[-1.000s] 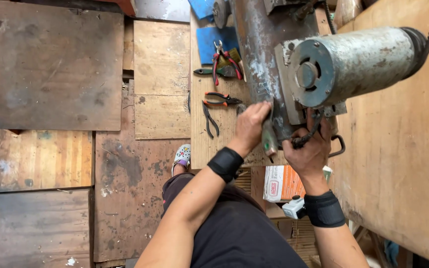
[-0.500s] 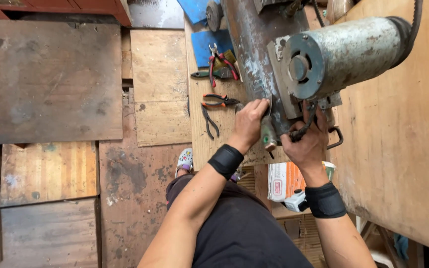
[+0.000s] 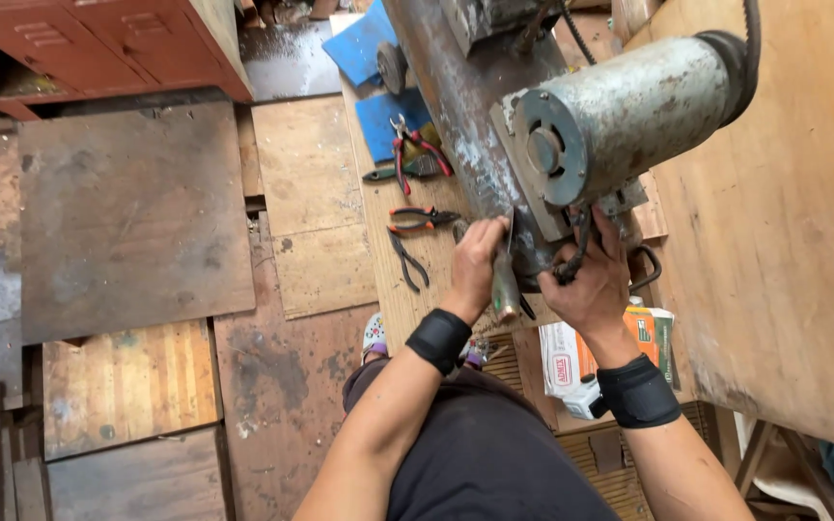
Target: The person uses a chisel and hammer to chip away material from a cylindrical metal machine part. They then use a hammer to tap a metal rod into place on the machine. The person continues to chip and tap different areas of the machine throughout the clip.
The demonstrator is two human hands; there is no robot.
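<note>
A grey cylindrical electric motor (image 3: 629, 111) is mounted on a rusty steel frame (image 3: 460, 106) beside a large wooden panel (image 3: 784, 222). My left hand (image 3: 475, 265) is closed around a tool with a worn handle (image 3: 505, 289), held against the frame just under the motor's end plate. My right hand (image 3: 596, 280) grips black cables (image 3: 576, 256) hanging beneath the motor. Both wrists wear black wristbands. What the tool's tip touches is hidden by my fingers.
Several pliers (image 3: 417, 217) with red and black handles lie on a plank (image 3: 388, 289) left of the frame. Wooden and metal boards (image 3: 132, 217) cover the floor. A white and orange packet (image 3: 571, 362) sits below my right hand. Red metal cabinets (image 3: 98, 43) stand at the top left.
The view has shifted so the motor and hands sit further right and lower. Both hands keep their grip under the motor; the left hand's tool now shows more clearly.
</note>
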